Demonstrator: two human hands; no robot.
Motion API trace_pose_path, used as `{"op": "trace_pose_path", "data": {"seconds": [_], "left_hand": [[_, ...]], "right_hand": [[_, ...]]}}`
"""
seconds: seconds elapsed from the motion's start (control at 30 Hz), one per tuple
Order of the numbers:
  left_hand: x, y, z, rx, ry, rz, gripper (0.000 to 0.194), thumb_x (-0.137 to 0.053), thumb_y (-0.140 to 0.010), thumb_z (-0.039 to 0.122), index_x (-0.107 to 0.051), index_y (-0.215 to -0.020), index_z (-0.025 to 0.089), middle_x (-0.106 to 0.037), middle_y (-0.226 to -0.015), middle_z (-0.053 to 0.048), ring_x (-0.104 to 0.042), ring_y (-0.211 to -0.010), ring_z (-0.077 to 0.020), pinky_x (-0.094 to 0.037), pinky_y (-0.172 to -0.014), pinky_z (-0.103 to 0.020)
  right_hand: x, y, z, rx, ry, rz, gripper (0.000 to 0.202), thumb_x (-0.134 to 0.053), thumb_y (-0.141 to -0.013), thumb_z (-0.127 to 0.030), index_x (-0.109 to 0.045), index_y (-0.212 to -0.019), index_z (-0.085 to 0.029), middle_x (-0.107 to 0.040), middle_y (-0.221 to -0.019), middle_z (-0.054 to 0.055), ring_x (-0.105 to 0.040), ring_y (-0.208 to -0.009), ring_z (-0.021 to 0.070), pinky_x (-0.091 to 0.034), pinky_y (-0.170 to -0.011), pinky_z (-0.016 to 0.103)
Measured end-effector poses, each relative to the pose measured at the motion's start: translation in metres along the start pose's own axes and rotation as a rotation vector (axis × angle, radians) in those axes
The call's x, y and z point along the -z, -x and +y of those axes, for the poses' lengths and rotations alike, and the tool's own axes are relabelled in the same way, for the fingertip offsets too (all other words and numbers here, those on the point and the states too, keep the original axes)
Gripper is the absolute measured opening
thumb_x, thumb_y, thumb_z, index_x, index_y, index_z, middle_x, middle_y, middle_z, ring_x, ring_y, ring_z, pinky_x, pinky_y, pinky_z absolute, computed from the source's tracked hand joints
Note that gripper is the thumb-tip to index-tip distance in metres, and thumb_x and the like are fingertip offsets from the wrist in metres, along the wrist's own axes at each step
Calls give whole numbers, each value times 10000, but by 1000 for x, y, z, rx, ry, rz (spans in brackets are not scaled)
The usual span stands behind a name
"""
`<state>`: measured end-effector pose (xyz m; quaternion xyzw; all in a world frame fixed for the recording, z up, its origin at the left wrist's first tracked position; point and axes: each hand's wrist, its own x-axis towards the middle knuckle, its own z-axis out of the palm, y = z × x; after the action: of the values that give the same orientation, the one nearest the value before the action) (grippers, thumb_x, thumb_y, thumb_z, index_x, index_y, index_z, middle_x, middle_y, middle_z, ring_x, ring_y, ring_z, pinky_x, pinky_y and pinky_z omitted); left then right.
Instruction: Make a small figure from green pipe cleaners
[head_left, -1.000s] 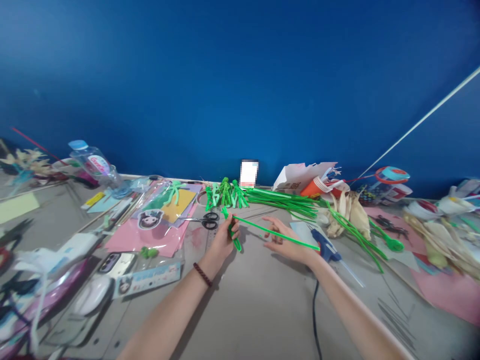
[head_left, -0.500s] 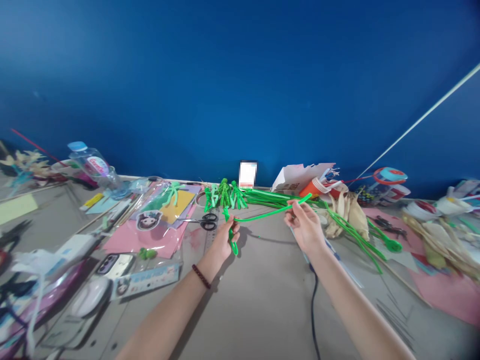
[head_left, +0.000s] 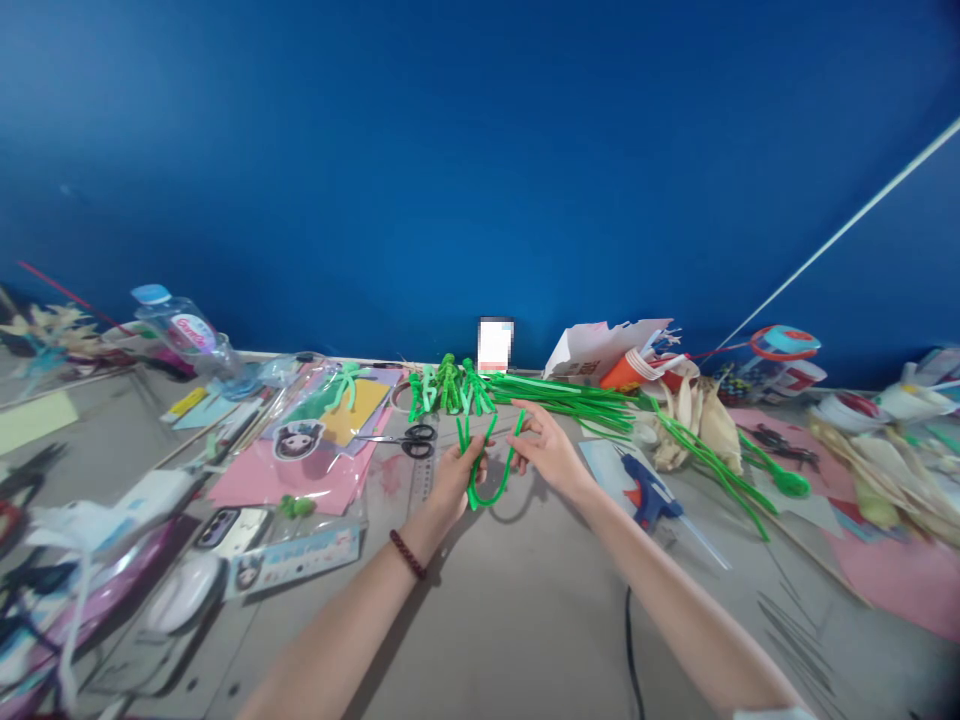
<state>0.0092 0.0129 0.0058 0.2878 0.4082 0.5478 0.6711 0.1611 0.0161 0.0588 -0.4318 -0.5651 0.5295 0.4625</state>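
Observation:
Bright green pipe cleaners are bent into a V and a U shape between my hands, above the grey table. My left hand pinches them at the V, with two ends sticking up. The fingers of my right hand are closed on the free end that curves up on the right. Behind my hands stand several small twisted green figures, beside a bundle of green pipe cleaners. Black-handled scissors lie left of my left hand.
A blue glue gun lies to the right, its cord running toward me. On the left are pink paper, a phone, a white mouse and a bottle. Orange cups stand at the back right.
My right hand has moved left and toward my left hand, bending the stretched green strand into a U. The glue gun, mostly hidden before, now shows.

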Motion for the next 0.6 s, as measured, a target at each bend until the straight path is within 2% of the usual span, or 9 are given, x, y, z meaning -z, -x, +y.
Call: {"op": "trace_pose_path", "data": {"seconds": [0.13,0.33,0.53,0.6], "left_hand": [[-2,3,1,-27,-91,-1,405,-738,-607,492,-669,-707,106,-465,-473,40,-358,-361,-31,-219,-366,-183],[-2,2,1,-23,-132,-5,422,-748,-581,500,-671,-692,100,-450,-462,40,-343,-362,-30,-197,-368,-182],[-4,5,2,-25,-172,-43,415,-755,-577,485,-686,-727,104,-450,-469,39,-347,-372,-31,-184,-379,-182],[-5,6,2,-27,-193,-38,409,-757,-574,481,-682,-730,111,-446,-465,43,-345,-375,-34,-187,-383,-183]], "right_hand": [[-1,4,3,1,13,14,446,-605,-746,-321,-517,-1173,-227,-574,-788,-25,-602,-469,107,-498,-418,238],[-4,7,16,-13,-25,78,326,-573,-773,-374,-642,-1018,-170,-564,-541,-39,-574,-459,122,-519,-471,261],[-5,8,16,-22,-127,141,390,-636,-726,-340,-595,-1081,-182,-592,-634,-37,-576,-463,109,-522,-470,258],[-6,8,14,-35,-156,133,372,-649,-716,-337,-598,-1045,-172,-593,-655,-31,-575,-459,106,-522,-466,258]]}}
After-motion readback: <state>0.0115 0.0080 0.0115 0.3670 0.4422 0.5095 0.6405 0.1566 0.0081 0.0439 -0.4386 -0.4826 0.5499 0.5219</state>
